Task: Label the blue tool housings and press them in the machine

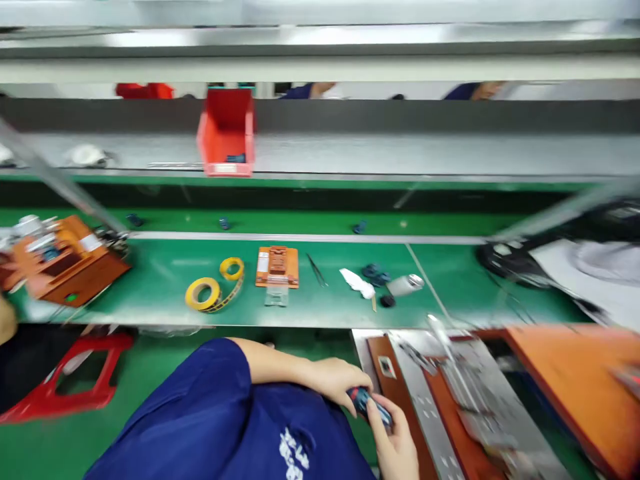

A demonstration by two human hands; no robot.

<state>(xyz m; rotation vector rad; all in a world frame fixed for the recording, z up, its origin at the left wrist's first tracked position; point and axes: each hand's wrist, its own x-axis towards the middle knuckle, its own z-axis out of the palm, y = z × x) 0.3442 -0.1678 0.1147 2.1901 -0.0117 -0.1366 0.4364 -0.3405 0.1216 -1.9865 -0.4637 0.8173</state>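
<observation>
A long green workbench [320, 293] runs from left to right across the middle of the view, with a grey conveyor shelf [400, 153] behind it on the far side. At the near right lies a big orange and metal fixture plate [565, 380], partly blurred. The person's blue sleeve [210, 413] fills the near centre. At the far left of the bench sits an orange-brown jig [70, 263] with small parts on it, and on the floor nearer lies a red plastic frame [75, 380]. A red bin [227, 133] stands on the conveyor shelf, left of centre.

On the bench, near its middle, lie two rolls of yellow tape [204, 293], joined by a loose strip, and just right of them a small orange block fixture [277, 267]. Further right come thin tweezers [317, 270], a white rag [357, 282] and a silver cylinder [406, 285] lying on its side.

In the near centre, just left of the fixture plate, the left hand [337, 380] and the right hand [395, 443] meet. Both close their fingers around a small dark blue part [369, 403], the left from above and the right from below. The part sits low in front of the person, well nearer than the bench edge. Its details are too blurred to tell.
</observation>
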